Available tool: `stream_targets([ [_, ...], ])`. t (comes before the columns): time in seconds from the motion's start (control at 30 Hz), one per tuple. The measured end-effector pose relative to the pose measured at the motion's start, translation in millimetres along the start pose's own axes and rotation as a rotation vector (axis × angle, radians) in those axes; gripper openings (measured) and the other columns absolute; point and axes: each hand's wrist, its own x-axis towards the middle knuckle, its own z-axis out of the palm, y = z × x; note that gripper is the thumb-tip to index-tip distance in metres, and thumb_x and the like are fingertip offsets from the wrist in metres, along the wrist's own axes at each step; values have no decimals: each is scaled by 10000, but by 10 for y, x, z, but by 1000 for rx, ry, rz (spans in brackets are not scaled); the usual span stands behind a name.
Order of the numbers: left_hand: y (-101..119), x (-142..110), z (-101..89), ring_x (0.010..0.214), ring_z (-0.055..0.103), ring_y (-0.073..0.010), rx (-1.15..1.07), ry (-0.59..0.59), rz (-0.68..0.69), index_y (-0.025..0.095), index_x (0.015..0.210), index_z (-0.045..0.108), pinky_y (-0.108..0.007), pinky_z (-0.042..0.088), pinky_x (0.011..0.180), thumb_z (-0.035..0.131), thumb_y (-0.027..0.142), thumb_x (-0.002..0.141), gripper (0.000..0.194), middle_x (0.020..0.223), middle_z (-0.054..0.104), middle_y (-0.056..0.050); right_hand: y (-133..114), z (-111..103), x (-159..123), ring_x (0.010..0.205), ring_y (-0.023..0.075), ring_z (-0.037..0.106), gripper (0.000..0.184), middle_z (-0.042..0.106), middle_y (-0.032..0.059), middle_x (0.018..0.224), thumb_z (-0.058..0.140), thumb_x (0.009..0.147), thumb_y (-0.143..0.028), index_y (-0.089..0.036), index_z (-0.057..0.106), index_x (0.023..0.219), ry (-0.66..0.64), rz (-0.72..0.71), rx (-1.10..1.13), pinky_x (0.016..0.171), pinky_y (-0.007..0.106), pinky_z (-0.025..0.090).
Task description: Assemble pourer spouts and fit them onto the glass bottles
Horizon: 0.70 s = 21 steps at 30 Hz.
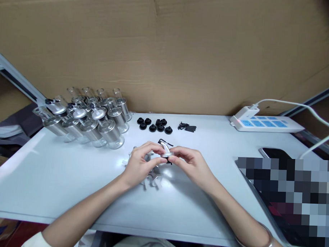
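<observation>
Silver pourer cap [165, 151], both hands' grip, no legible writing

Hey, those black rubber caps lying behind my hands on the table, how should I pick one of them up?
Take a black rubber cap from straight above, a finger on each side of its raised centre knob. Each cap lies flat on the white table with a low flange that offers little edge for a grip, so the knob seems the better hold. The rightmost one stands a little apart from the rest, leaving room for the fingers.
</observation>
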Motion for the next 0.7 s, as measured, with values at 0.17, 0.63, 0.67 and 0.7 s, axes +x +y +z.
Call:
stream_targets([
  [0.17,-32,-13,3,920,629,-161,-65,2,-43,219,855,684,-279,458,875,724,170,756,118,920,686,-13,-10,-34,17,730,154,583,235,646,9,768,685,767,-432,-202,646,797,-16,27,158,699,283,462],
  [0.63,-3,21,-15,923,636,-191,242,-24,314,225,902,713,-354,506,844,677,187,821,97,930,729,-53,-14,26,17,696,147,563,328,612,3,720,738,709,-488,-179,644,766,-14,50,244,701,293,478],
  [0.67,3,22,-15,904,637,-188,271,-18,352,223,907,710,-348,511,823,677,184,822,99,918,729,-53,-30,17,10,695,147,556,313,606,1,712,729,723,-478,-178,644,754,-20,35,224,702,293,471],
  [0.7,7,26,-18,894,637,-187,299,-15,386,221,910,707,-344,514,807,676,184,823,99,911,727,-54,-45,6,3,700,148,551,300,603,1,710,717,741,-469,-178,646,747,-24,20,202,704,293,465],
])
